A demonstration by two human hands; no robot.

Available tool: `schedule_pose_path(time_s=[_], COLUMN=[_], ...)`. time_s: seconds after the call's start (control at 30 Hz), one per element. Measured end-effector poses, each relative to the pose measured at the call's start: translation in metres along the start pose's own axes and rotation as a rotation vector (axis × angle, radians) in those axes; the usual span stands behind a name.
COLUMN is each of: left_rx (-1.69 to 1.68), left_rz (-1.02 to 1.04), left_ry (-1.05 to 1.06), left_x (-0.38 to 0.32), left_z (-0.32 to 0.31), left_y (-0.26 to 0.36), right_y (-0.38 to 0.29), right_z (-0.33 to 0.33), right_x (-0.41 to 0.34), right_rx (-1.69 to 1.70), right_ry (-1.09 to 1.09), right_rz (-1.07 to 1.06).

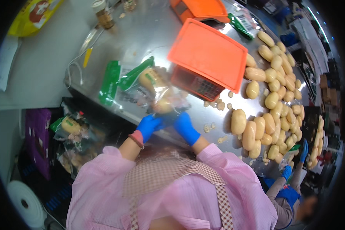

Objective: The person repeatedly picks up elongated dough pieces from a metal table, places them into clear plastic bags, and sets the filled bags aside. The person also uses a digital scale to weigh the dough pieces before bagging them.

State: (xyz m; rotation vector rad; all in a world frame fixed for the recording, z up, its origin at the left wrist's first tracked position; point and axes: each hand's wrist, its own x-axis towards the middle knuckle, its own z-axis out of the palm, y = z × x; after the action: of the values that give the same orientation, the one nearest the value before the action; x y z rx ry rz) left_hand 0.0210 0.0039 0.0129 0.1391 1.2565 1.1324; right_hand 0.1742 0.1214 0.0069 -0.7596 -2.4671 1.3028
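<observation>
A clear plastic bag with a green printed end [136, 73] lies on the steel table in front of me, with pale lotus root pieces [149, 80] inside. My left hand [148, 126], in a blue glove, grips the bag's near end. On the other side of that end, my right hand [186, 128], also gloved in blue, holds the plastic. Motion blur hides the exact finger positions. Beside the bag on the left lies another green-ended bag [109, 83]. An orange-topped weighing scale [210, 54] with a keypad stands just beyond my right hand.
Many lotus root segments [271, 99] cover the table's right side, with cut slices [218, 104] near the scale. A second orange scale [204, 8] stands behind. Filled bags [74, 141] sit below at left, by a purple box [38, 141]. A co-worker's gloved hand [287, 172] is at right.
</observation>
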Motion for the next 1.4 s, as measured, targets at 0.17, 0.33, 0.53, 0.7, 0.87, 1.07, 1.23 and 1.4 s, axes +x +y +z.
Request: schedule_pose_path(time_s=[0.17, 0.33, 0.53, 0.7, 0.87, 1.07, 1.23, 1.4], left_rx=[0.066, 0.058, 0.066, 0.078, -0.186, -0.48, -0.391, 0.012], left_rz=[-0.05, -0.012, 0.082, 0.033, 0.017, 0.195, 0.337, 0.382], left_ry=[-0.019, -0.031, 0.011, 0.004, -0.044, 0.151, 0.181, 0.415], left_x=[-0.001, 0.006, 0.005, 0.003, 0.003, 0.009, 0.037, 0.048], left_z=[-0.004, -0.013, -0.011, -0.011, -0.013, -0.068, -0.104, -0.108], left_y=[-0.002, -0.003, -0.005, 0.0, -0.001, 0.014, 0.037, 0.052], right_y=[0.007, 0.02, 0.032, 0.027, 0.044, 0.056, 0.034, 0.038], right_z=[0.018, 0.038, 0.031, -0.01, -0.074, -0.099, -0.091, -0.023], right_x=[0.026, 0.044, 0.05, 0.044, -0.041, -0.076, -0.074, -0.018], right_rx=[0.28, 0.708, 0.035, -0.056, 0.304, 0.158, -0.43, -0.114], right_ry=[-0.04, 0.123, -0.08, -0.153, 0.169, 0.315, 0.436, 0.148], right_rz=[0.254, 0.172, -0.154, 0.089, 0.358, 0.458, 0.099, -0.13])
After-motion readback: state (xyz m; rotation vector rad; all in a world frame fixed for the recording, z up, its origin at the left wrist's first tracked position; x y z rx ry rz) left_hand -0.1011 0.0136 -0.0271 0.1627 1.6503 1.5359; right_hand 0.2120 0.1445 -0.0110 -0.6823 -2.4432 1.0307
